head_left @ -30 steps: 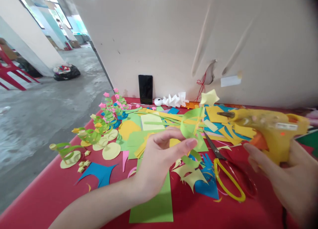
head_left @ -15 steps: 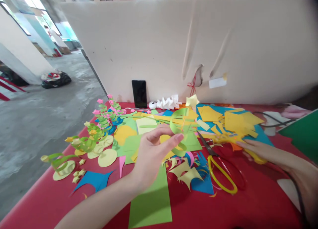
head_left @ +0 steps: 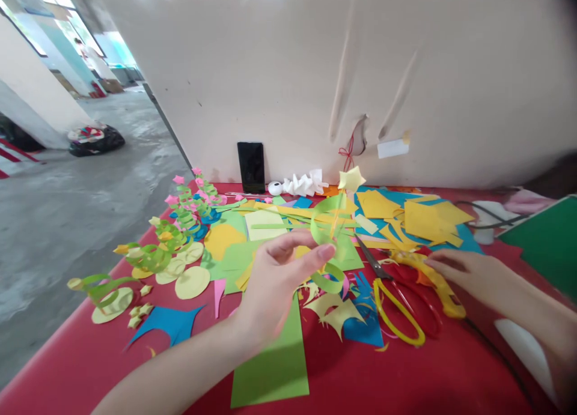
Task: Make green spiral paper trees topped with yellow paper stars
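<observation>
Thumb and fingers of my left hand (head_left: 293, 271) pinch a curled green paper strip (head_left: 325, 223) above the middle of the table. A pale yellow paper star (head_left: 352, 179) sits at the top of the strip. My right hand (head_left: 455, 268) is at the yellow glue gun (head_left: 433, 280), which lies on the table's right side; its fingertips are near the gun's back, and whether they still grip it is unclear. Scissors with yellow and red handles (head_left: 399, 313) lie between the two hands.
Paper spirals with stars (head_left: 148, 259) stand on the left of the red table (head_left: 193, 373). Yellow sheets (head_left: 433, 223) and pale scraps (head_left: 336, 313) lie about. A black phone (head_left: 252, 167) leans on the back panel. A dark cord runs from the glue gun.
The glue gun has been lowered onto the table and turned, and my right hand has loosened around it. My left hand still holds the strip, nearly in place. The view has shifted slightly.
</observation>
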Motion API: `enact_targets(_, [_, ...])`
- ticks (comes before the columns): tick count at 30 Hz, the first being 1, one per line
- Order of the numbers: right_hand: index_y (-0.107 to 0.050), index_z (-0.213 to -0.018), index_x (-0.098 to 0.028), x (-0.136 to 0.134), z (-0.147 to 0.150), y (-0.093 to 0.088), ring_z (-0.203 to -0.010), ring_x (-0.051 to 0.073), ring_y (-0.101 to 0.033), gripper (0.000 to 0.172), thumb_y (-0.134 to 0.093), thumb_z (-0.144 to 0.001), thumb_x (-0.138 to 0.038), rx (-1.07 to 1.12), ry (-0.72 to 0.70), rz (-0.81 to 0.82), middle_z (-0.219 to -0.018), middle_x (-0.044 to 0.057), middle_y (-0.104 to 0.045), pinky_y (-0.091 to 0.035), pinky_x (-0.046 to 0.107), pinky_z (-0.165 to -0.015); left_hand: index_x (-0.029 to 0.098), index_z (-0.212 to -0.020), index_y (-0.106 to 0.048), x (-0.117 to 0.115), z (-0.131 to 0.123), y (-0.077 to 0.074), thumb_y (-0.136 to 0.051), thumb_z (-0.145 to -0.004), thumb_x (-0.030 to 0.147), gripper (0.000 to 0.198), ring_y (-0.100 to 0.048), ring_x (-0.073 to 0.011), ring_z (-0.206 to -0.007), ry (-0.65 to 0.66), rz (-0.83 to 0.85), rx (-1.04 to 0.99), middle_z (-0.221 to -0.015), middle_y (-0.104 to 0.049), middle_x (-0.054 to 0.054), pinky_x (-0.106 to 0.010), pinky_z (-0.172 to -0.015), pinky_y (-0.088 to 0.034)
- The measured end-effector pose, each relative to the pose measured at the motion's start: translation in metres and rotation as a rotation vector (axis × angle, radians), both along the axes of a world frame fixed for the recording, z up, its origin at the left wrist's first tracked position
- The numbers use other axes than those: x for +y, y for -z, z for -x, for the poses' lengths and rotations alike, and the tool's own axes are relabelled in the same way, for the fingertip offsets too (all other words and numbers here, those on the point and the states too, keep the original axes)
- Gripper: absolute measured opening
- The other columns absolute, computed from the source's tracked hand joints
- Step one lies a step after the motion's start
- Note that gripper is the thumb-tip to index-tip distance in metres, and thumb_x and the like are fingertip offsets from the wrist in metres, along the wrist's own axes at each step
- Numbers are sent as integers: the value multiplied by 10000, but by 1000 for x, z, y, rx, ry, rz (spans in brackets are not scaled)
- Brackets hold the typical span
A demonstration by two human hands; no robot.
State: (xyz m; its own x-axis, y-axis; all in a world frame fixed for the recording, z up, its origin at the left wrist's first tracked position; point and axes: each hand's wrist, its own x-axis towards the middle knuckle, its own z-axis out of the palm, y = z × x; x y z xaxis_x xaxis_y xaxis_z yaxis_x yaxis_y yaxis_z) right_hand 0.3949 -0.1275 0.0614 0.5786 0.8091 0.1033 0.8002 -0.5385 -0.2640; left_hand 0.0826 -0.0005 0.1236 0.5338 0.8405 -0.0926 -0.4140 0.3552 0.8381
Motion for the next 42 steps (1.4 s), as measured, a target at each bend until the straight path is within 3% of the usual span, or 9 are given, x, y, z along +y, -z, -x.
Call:
enact_targets(3, [-670, -779, -192, -2, 21, -18, -685, 168, -633, 189, -618, -807, -371, 22, -24, 24, -758, 26, -682, -510, 325, -648, 216, -606, -700, 0, 0, 0, -834, -574, 248, 141, -522, -19, -638, 2, -13, -2, -668, -579, 69, -90, -577, -428])
enact_targets(6, [-693, -858, -253, -1, 62, -45, -751, 195, -661, 248, -574, -804, -465, 26, -105, -99, -921, 35, -710, -512, 303, -624, 213, -607, -693, -1, 1, 1, -818, -604, 247, 130, -511, -25, -643, 39, -46, 9, -655, -572, 66, -97, -589, -420])
enact_targets(8, [-674, -877, -281, 1, 99, -63, -877, 159, -654, 256, -532, -830, -489, 18, -214, -243, -990, 2, -694, -523, 243, -736, 212, -611, -688, -3, 1, 2, -811, -617, 256, 132, -508, -30, -654, 47, -54, 34, -663, -575, 64, -104, -605, -416])
enact_targets(10, [-666, -823, -266, 7, 135, -78, -827, 120, -657, 170, -543, -852, -380, 15, -424, -512, -886, -8, -697, -526, 187, -739, 219, -614, -684, -5, 1, 2, -815, -612, 266, 139, -509, -37, -667, 44, -57, 41, -670, -582, 65, -113, -619, -415])
enact_targets(14, [-656, -807, -249, 21, 181, -91, -770, 57, -646, 89, -579, -836, -281, 93, -566, -661, -851, -33, -674, -503, 87, -702, 245, -637, -694, -9, 3, 3, -813, -616, 267, 122, -534, -56, -696, 74, -76, 25, -677, -604, 68, -143, -650, -431])
enact_targets(21, [-607, -889, -312, 33, 185, -86, -719, 64, -602, 82, -623, -810, -299, 354, -475, -701, -901, -56, -615, -479, 132, -541, 249, -639, -714, -11, 3, 0, -817, -610, 259, 108, -538, -68, -730, 67, -86, 2, -709, -615, 58, -159, -673, -430])
enact_targets(26, [-613, -821, -285, 33, 185, -86, -774, 101, -625, 27, -629, -800, -280, 432, -494, -667, -860, -36, -626, -486, 151, -526, 246, -636, -712, -10, 2, 1, -809, -625, 270, 100, -498, -67, -699, 70, -148, 21, -661, -563, 57, -176, -678, -406])
enact_targets(37, [-626, -744, -283, 33, 187, -86, -536, 46, -602, 95, -654, -757, -193, 607, -451, -689, -692, -100, -656, -485, 65, -462, 251, -661, -711, -9, 4, 7, -806, -630, 259, 99, -533, -111, -754, 79, -206, 24, -687, -596, 39, -247, -728, -417])
enact_targets(42, [-658, -768, -307, 33, 187, -89, -524, 51, -599, 141, -684, -729, -174, 544, -463, -687, -691, -105, -668, -503, 71, -485, 243, -658, -712, -10, 4, 6, -815, -611, 255, 114, -560, -116, -747, 67, -199, 40, -691, -622, 37, -255, -754, -440])
